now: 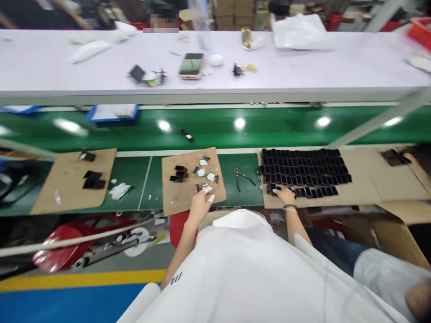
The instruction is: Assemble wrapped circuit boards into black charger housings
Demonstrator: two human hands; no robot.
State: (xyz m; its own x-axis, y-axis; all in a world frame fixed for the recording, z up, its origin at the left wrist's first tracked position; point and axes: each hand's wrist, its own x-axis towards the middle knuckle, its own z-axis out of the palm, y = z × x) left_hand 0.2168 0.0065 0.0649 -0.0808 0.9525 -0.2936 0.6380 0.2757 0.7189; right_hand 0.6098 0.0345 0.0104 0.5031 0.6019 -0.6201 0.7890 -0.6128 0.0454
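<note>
Checker: Report the nearest items.

Operator: My white garment (245,269) fills the lower centre of the frame. Above it, my left hand (199,206) is at centre, with white fingertip covers (211,198) on two fingers and a narrow gap between those tips. The tips are at a cluster of small parts (204,186), on the lower right portion of the middle cardboard sheet (183,199). I cannot tell whether they grip one.

Checker: And the other side?

Operator: My right hand (286,196) is right of centre, fingers bent, tips at the left end of the front row of black cases (305,170). I cannot tell whether a case is pinched. The cases stand in close rows at centre right.

Checker: Continue outward.

Operator: Between my hands lie pliers (243,178), handles spread toward me. Farther up the middle sheet are round white-faced parts (201,172), with black pieces (179,174) to their left. Beyond, a small dark device (187,135) lies on the green surface (215,123). Farthest, on the pale shelf (151,49) across the upper frame, rests a phone (191,65), upper centre.
</note>
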